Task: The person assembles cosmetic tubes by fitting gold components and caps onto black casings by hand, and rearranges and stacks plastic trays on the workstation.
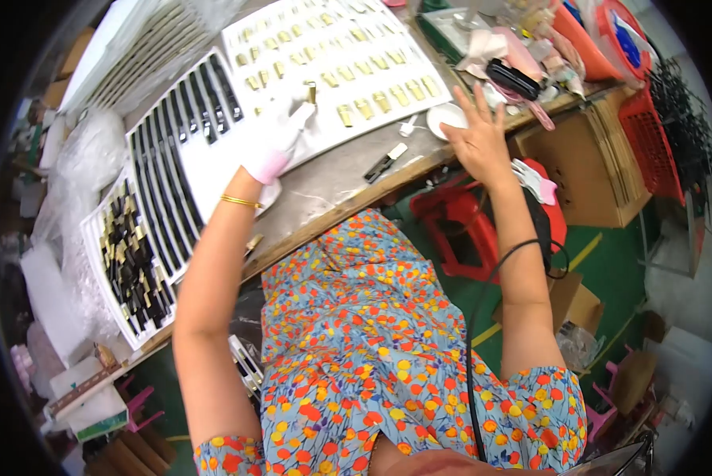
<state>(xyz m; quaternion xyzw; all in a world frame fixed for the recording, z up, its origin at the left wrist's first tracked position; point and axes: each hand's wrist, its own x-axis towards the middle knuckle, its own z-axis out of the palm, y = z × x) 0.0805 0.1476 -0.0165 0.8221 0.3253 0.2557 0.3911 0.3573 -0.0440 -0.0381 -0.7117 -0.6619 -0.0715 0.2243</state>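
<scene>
A white glove with a pink cuff covers my left hand (286, 131), which pinches a small gold tube (311, 93) over the edge of a white tray (324, 143). Rows of similar gold pieces (381, 101) stand in that tray. My right hand (479, 143) is bare, its fingers spread, holding nothing. It hovers by a shallow white round dish (445, 120); whether the thumb touches the dish I cannot tell. Between my hands, a black and gold tube (384, 163) lies on the grey tabletop (324, 186), with a small white piece (407, 125) above it.
To the left, a tray of black tubes in rows (161, 170) adjoins a white tray heaped with loose black and gold tubes (134, 266). Clear plastic wrapping (94, 159) lies beyond. At right are a black object (513, 79), a red stool (451, 230) and a cardboard box (582, 163).
</scene>
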